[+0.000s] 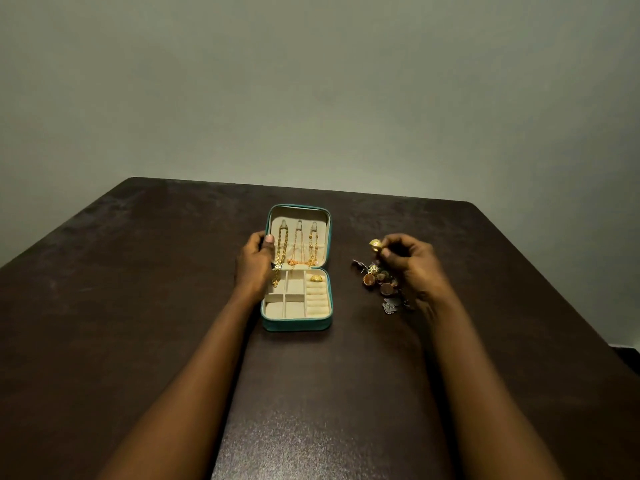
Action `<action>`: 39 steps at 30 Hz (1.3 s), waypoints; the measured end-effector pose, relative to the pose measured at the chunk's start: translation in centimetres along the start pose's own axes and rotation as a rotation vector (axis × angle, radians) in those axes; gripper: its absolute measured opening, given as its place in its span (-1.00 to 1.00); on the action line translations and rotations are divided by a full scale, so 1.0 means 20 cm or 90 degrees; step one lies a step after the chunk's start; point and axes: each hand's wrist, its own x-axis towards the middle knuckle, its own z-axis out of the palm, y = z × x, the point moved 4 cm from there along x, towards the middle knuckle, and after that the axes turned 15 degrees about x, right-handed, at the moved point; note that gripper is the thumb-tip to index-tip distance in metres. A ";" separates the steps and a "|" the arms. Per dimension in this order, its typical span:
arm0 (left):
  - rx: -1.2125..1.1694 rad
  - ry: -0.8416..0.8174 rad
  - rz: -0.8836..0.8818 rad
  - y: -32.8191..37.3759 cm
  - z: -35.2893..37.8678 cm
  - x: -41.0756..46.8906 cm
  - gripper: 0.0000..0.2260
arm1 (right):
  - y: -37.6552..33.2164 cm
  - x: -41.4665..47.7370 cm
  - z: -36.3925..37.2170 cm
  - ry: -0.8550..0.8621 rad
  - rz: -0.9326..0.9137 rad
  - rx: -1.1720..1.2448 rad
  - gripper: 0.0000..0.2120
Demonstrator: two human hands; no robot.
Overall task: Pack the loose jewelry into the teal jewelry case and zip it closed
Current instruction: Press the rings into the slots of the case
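A small gold piece (375, 243) is pinched between the fingertips of the right hand (410, 263), raised just above the pile of loose jewelry (381, 284) on the dark table (138, 289). The pile lies to the right of the teal jewelry case (297, 268), apart from it, and is made up of gold, coppery and silvery pieces too small to be told apart. The left edge of the opened lid is gripped by the left hand (254, 263), the thumb pressed on the cream lining. Three gold necklaces (299, 245) are hung from hooks inside the lid. In the lower half, a gold ring (316, 278) is seated at the top of the ring rolls, in the right-hand compartment. The zip is undone.
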 end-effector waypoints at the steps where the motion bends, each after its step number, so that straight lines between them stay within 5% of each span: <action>1: -0.003 0.000 -0.001 0.00 0.00 0.00 -0.83 | 0.01 -0.02 0.06 -0.049 0.021 0.020 -0.71; 10: -0.004 0.008 -0.002 -0.02 0.00 0.02 -0.85 | 0.14 -0.08 0.29 -0.251 0.055 0.161 -0.58; 25: 0.002 -0.003 -0.016 -0.02 0.01 0.03 -0.85 | 0.13 -0.08 0.29 -0.326 0.015 0.115 -0.65; 29: -0.008 -0.004 -0.019 -0.02 0.01 0.02 -0.84 | 0.12 -0.07 0.27 -0.306 0.016 0.078 -0.68; 32: -0.006 -0.011 -0.025 -0.02 0.01 0.02 -0.84 | 0.11 -0.07 0.26 -0.267 -0.009 0.031 -0.91; 39: 0.011 -0.010 -0.015 0.00 0.00 0.01 -0.85 | 0.12 -0.05 0.26 -0.090 -0.108 -0.241 -0.90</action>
